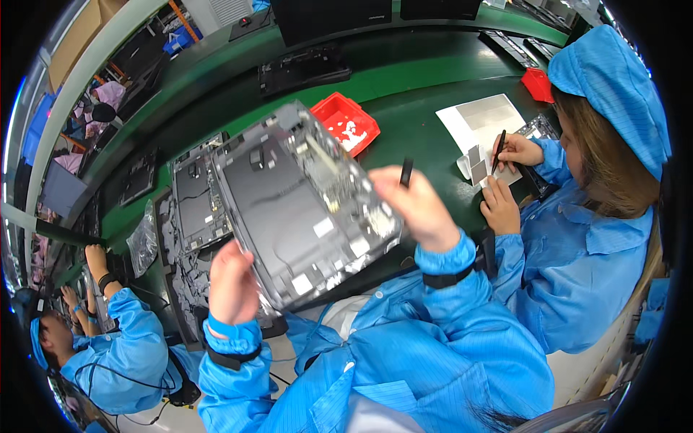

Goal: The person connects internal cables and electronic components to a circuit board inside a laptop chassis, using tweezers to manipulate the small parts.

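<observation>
I'm reaching both forearms forward, left hand (234, 285) gripping the near-left edge of a laptop chassis (278, 198), right hand (420, 209) gripping its right edge. It's slanting between both grips above the bench (411, 119); a dark tool (406, 173) is protruding beside the right grip, possibly held.

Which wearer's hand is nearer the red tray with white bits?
Right: the right hand is below-right of the red tray in the picture; the left hand farther, below-left.

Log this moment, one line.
left hand: holding laptop base | right hand: holding laptop base, black tool | red tray: on green bench
</observation>
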`<act>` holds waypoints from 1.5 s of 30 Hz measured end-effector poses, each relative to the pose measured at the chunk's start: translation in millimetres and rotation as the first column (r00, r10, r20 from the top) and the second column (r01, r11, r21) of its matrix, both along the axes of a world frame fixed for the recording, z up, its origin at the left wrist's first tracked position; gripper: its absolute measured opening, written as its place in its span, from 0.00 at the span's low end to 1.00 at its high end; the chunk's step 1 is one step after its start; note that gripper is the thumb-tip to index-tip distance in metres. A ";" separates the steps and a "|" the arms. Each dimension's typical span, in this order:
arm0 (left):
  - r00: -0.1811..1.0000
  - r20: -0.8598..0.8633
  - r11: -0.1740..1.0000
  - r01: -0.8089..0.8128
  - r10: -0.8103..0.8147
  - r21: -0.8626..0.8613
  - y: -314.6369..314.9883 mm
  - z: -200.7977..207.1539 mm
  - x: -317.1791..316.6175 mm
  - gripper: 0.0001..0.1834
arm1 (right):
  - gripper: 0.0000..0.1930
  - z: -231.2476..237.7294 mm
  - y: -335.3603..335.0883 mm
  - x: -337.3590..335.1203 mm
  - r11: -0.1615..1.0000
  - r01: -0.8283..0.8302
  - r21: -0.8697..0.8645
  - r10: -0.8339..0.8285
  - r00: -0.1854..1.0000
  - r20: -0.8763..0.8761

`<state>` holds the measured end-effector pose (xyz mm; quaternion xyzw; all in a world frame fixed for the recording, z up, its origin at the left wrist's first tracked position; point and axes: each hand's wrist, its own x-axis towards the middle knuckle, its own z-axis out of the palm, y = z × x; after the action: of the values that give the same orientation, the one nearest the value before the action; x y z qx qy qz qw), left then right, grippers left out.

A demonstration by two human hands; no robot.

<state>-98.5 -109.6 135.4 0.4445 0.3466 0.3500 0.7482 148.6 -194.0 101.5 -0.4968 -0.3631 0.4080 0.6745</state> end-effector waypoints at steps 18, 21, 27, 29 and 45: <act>0.748 0.336 0.796 -0.407 0.572 -0.449 284.5 -105.6 166.2 0.12 | 0.13 -84.7 299.6 175.2 0.716 0.434 -0.547 -0.115 0.846 0.520; 0.712 0.261 0.732 -0.501 0.652 -0.461 301.2 -125.2 164.9 0.11 | 0.16 -101.9 330.5 175.4 0.743 0.458 -0.488 -0.052 0.766 0.641; 0.677 0.202 0.663 -0.536 0.707 -0.523 316.7 -145.7 165.1 0.12 | 0.10 -127.5 373.3 194.6 0.669 0.423 -0.612 0.048 0.796 0.603; 0.671 0.147 0.627 -0.560 0.727 -0.541 316.0 -147.5 160.4 0.12 | 0.07 -118.5 367.2 179.5 0.724 0.142 -0.675 -0.089 0.990 0.113; 0.664 0.051 0.592 -0.627 0.746 -0.507 338.1 -166.6 172.3 0.18 | 0.13 -1.3 226.1 111.8 0.912 0.325 -0.252 -0.346 0.937 -0.044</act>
<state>73.7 228.5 -31.3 0.0401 0.4619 0.5780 0.6715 260.4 32.1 100.1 -0.6112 -0.1902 0.3485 0.6847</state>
